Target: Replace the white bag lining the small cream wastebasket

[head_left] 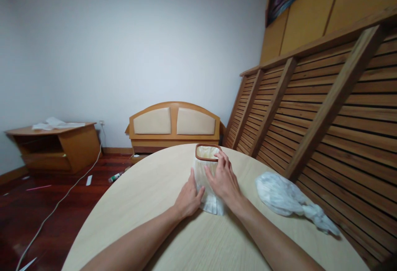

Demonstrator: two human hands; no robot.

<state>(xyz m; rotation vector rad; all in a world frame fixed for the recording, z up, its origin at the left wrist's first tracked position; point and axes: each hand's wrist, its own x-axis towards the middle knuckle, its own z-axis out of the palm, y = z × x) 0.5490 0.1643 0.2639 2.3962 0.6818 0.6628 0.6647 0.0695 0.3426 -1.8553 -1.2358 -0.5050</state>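
Observation:
A small trash bin (209, 188) stands upright on the round table, with a brown rim (207, 160) around its mouth. White translucent plastic, apparently a bag, covers its outside down to the tabletop and also shows inside the mouth. My left hand (189, 196) is curved around the lower left side of the bin, its thumb in front. Higher up on the right, my right hand (223, 178) holds the bin, its thumb against the front and its fingertips at the rim's right corner. The far side of the bin is hidden.
On the right of the round table (149, 184) lies a knotted white plastic bag (279, 192). Slatted wooden panels (310, 97) lean close by on the right. A headboard (173, 124) stands behind, a low cabinet (74, 147) at left, and a cable (62, 200) crosses the floor.

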